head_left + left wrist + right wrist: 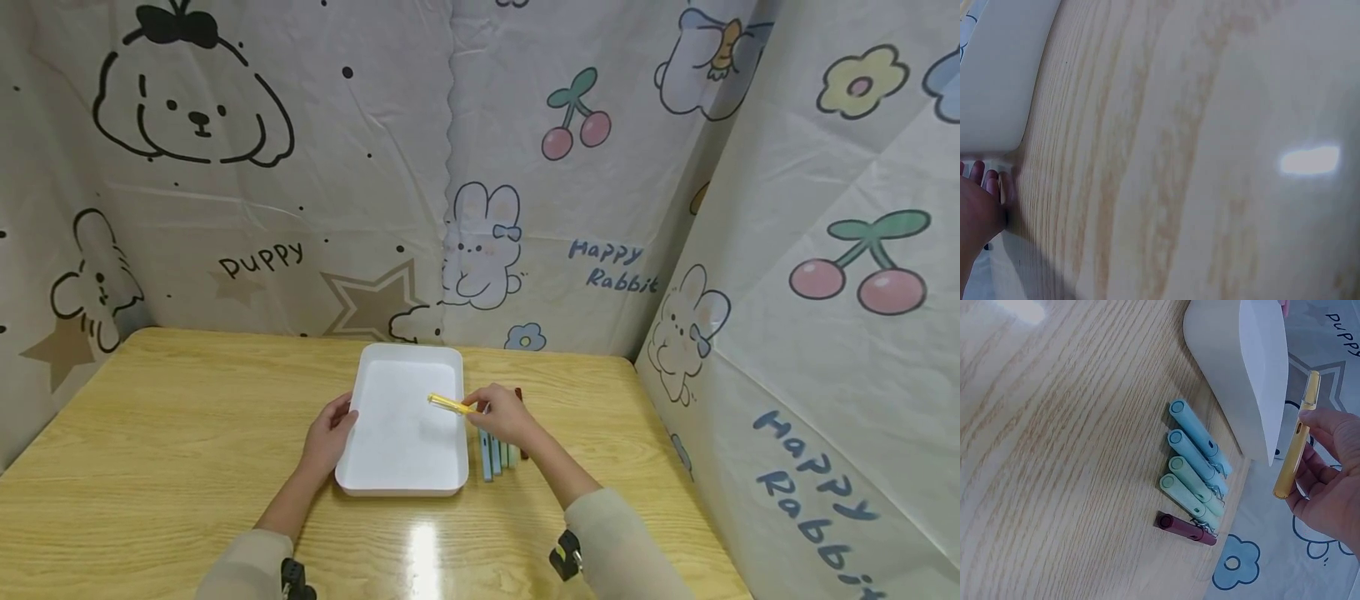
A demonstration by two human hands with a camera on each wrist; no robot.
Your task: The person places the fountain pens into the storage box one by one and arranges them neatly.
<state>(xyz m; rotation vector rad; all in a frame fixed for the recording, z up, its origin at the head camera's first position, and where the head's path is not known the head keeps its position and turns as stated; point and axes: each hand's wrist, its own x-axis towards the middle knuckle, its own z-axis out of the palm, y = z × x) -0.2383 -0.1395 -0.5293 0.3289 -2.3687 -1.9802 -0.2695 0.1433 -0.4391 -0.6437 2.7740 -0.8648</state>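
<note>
A yellow pen [450, 403] is pinched between the thumb and fingers of my right hand [504, 414]. It hangs over the right rim of a white rectangular tray [408, 446], clip side toward the wrist in the right wrist view. My left hand [327, 432] rests against the tray's left side, thumb at the rim; in the left wrist view its fingers [977, 170] look extended next to the tray wall. Beside the tray's right side lie two light blue pens [1192, 422], two pale green pens [1186, 499] and a dark red pen [1186, 529], side by side.
The wooden table [195, 433] carries the tray near its far edge. Behind it hangs a cloth printed with cartoon animals [337, 192], and another printed cloth [840, 367] closes off the right side.
</note>
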